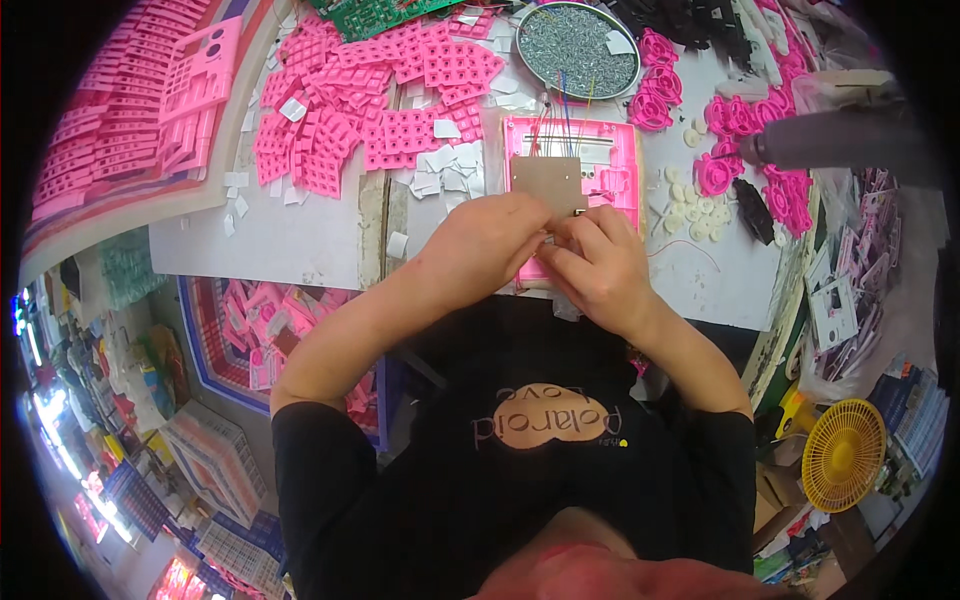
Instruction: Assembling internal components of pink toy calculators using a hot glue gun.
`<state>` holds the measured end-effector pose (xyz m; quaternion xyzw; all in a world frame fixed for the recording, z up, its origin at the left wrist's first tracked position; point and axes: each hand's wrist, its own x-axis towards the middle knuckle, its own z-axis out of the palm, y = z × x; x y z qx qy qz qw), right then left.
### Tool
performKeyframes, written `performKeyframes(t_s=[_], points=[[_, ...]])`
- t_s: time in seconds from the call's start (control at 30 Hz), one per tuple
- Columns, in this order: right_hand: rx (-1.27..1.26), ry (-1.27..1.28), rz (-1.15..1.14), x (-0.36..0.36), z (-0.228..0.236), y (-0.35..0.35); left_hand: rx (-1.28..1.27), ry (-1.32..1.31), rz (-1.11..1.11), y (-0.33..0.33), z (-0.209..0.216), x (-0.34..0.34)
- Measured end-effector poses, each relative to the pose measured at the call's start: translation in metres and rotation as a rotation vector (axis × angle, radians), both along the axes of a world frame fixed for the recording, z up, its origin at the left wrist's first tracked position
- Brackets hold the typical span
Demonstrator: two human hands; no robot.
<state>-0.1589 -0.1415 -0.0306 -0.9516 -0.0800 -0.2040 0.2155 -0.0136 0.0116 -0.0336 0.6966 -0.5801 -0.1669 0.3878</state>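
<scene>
A pink plastic housing (628, 165) lies on the table in front of me, with a flat brown board (545, 178) over its left part. Thin red, blue and dark wires (567, 110) run from the far side of the board. My left hand (492, 238) is closed at the board's near edge, its fingertips pinched together. Right beside it, my right hand (603, 262) is closed too, thumb and fingers meeting the left fingertips. Whatever sits between the fingers is too small and covered to make out.
Pink keypad pieces (405, 85) and white paper slips (450, 170) lie at left. A round tray of screws (522, 62) stands behind the housing. Cream discs (697, 212), pink round parts (655, 85) and a dark power tool (830, 138) are at right. A crate (215, 355) is below.
</scene>
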Motion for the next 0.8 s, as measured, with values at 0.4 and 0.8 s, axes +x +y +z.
performKeyframes(t_s=[0.4, 0.8], points=[[-0.034, 0.294, 0.033, -0.007, 0.016, 0.002, -0.036, -0.131, 0.001, 0.006, -0.003, -0.012], [0.132, 0.216, 0.067, -0.013, 0.011, -0.007, 0.001, -0.232, -0.079, 0.05, 0.006, -0.023]])
